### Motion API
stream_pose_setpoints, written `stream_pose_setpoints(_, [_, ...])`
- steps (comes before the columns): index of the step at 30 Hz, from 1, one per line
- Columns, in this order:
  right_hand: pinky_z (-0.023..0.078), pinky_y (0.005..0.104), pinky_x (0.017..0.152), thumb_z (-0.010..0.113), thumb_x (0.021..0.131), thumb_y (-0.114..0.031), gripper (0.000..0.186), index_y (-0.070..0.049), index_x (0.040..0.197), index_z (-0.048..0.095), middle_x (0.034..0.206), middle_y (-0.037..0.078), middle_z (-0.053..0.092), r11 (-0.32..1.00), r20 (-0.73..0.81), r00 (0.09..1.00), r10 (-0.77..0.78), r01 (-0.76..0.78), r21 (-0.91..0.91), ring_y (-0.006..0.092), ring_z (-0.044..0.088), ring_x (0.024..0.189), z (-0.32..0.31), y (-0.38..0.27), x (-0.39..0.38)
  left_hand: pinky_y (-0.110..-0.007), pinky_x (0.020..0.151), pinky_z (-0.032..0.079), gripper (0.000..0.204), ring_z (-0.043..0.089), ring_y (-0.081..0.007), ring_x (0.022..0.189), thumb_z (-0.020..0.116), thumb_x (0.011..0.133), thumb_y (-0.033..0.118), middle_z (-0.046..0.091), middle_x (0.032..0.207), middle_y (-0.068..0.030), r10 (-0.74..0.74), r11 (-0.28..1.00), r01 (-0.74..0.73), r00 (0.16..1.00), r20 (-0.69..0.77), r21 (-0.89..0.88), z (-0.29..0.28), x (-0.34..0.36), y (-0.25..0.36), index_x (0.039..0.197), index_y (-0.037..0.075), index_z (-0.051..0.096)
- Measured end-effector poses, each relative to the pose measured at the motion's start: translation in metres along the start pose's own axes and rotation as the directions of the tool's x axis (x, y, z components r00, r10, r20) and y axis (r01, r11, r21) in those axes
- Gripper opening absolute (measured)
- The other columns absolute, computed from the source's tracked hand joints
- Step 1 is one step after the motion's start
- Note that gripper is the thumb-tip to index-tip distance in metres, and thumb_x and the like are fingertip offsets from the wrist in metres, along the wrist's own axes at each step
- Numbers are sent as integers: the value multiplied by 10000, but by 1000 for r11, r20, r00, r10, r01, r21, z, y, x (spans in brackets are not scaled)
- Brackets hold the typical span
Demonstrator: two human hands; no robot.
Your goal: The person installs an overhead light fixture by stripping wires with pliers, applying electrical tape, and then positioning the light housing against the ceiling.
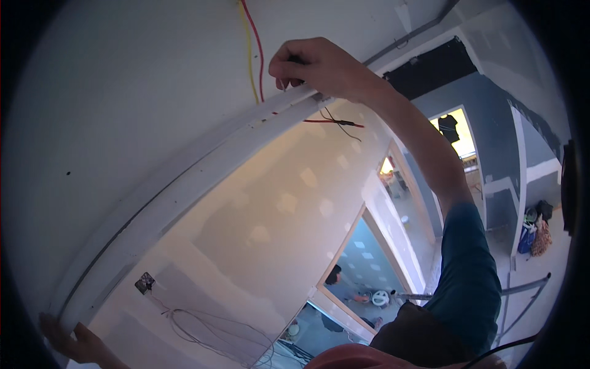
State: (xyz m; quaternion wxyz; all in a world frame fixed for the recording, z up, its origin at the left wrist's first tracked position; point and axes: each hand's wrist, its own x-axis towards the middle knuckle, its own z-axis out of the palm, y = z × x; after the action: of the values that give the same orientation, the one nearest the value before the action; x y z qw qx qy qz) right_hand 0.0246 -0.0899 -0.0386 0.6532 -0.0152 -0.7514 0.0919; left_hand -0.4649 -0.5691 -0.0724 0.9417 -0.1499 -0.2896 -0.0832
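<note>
Cornice strip, long and white, runs along the join between ceiling and wall, and you hold it at both ends. Your right hand has its fingers curled down onto the strip's upper end, pressing it up. Your left hand lies flat against the lower end, fingers spread. Just beside your right hand, a red wire and a yellow wire hang from the ceiling. Below, thin cables trail from a wall box.
</note>
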Motion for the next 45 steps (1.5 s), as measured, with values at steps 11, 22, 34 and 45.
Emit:
stream_pose_setpoints(11, [504, 259, 668, 685, 1001, -253, 211, -50, 1037, 730, 831, -5, 707, 987, -118, 982, -147, 154, 51, 73, 616, 750, -1, 5, -14, -515, 1053, 515, 505, 601, -368, 1297, 796, 925, 271, 625, 1401, -134, 46, 999, -47, 989, -139, -4, -32, 51, -14, 1368, 136, 595])
stream_pose_setpoints(22, [448, 220, 735, 669, 1024, -208, 142, -67, 1025, 687, 851, -43, 628, 993, -63, 992, -106, 109, 53, 52, 553, 790, -17, 15, -38, -455, 1096, 502, 489, 565, -319, 1279, 804, 912, 155, 624, 1328, -109, -65, 998, 60, 974, -217, -30, -45, 67, 63, 1336, 108, 563])
stream_pose_setpoints(34, [543, 256, 703, 732, 964, -191, 165, -28, 988, 733, 808, 41, 739, 946, -169, 954, -247, 275, 171, 92, 705, 753, 34, 23, -40, -454, 1145, 444, 952, 455, -375, 1369, 776, 918, 416, 365, 1482, -237, -748, 631, 767, 642, 172, -117, -87, 31, 262, 1540, -46, 222])
stream_pose_setpoints(45, [512, 257, 657, 739, 956, -193, 171, -25, 989, 741, 787, 30, 727, 957, -87, 969, -233, 244, 156, 92, 670, 714, 25, 18, -53, -432, 1038, 523, 820, 607, -314, 1232, 803, 920, 223, 501, 1392, -219, -189, -859, 381, 385, 903, -342, -111, 172, 483, 1478, -89, 288])
